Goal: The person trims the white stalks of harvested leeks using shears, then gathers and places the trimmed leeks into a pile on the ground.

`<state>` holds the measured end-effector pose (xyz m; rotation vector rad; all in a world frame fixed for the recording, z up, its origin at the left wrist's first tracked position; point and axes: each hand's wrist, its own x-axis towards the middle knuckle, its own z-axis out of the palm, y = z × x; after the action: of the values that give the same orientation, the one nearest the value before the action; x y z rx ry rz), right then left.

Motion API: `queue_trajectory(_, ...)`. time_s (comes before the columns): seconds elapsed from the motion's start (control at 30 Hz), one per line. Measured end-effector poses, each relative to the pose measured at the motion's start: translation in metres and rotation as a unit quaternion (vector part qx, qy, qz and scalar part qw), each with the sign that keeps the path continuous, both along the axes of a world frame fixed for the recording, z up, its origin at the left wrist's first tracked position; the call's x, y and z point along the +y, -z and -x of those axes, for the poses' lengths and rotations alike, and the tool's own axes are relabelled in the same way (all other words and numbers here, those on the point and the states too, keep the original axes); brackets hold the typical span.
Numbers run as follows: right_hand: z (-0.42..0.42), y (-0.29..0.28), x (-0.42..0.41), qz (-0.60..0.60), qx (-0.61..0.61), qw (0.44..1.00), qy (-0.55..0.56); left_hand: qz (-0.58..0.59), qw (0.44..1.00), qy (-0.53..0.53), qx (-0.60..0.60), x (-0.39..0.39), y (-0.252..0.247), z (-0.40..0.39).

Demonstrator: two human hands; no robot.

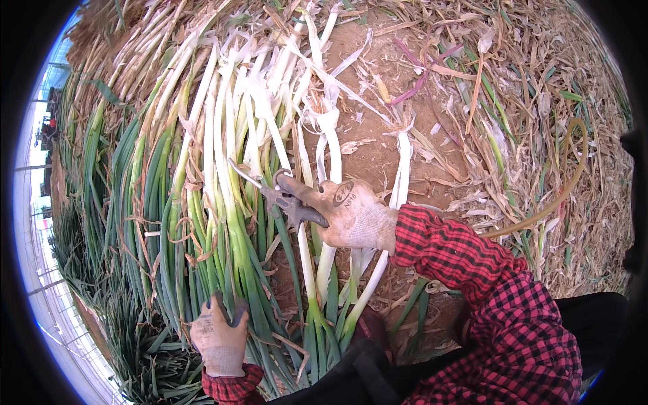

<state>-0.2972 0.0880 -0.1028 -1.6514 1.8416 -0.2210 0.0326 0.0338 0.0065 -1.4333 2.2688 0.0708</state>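
Observation:
My right hand (344,210), in a soiled knit work glove with dark-coated fingertips, holds a small metal tool with a thin nozzle (283,195), apparently an air blow gun. It is above the white shafts of peeled green onions (331,152). My left hand (223,329), gloved the same way, rests on the green leaves of the heap of green onions (202,253), thumb and fingers apart; whether it grips a leaf is hidden. Another peeled green onion (401,167) lies by my right wrist, with torn skin at its root end.
A yellowish hose (552,207) curves over dry peelings (572,152) on the right. Brown soil (364,126) shows between the onions and the peelings. More unpeeled green onions (147,40) lie at the upper left. My dark-clad legs (374,379) are at the bottom.

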Motion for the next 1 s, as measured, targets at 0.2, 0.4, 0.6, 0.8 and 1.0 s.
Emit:
queue_trajectory(0.2,0.058,0.004,-0.079,0.126,0.026,0.974,0.186,0.142,0.973,0.141,0.114,-0.059,0.047,0.086)
queue_trajectory(0.4,0.046,0.029,-0.065,0.081,-0.029,0.994,0.069,0.171,0.97,0.132,0.11,-0.079,0.082,0.109)
queue_trajectory(0.6,0.018,0.0,-0.001,0.042,-0.063,0.992,0.105,0.072,0.98,0.097,0.159,-0.041,0.112,0.111)
queue_trajectory(0.8,0.002,0.018,0.06,0.123,0.012,0.991,0.055,-0.056,0.986,0.057,0.144,0.053,0.125,0.084)
queue_trajectory(1.0,-0.023,0.024,0.092,0.026,-0.065,0.997,0.01,0.187,0.963,0.073,0.18,-0.005,0.121,0.072)
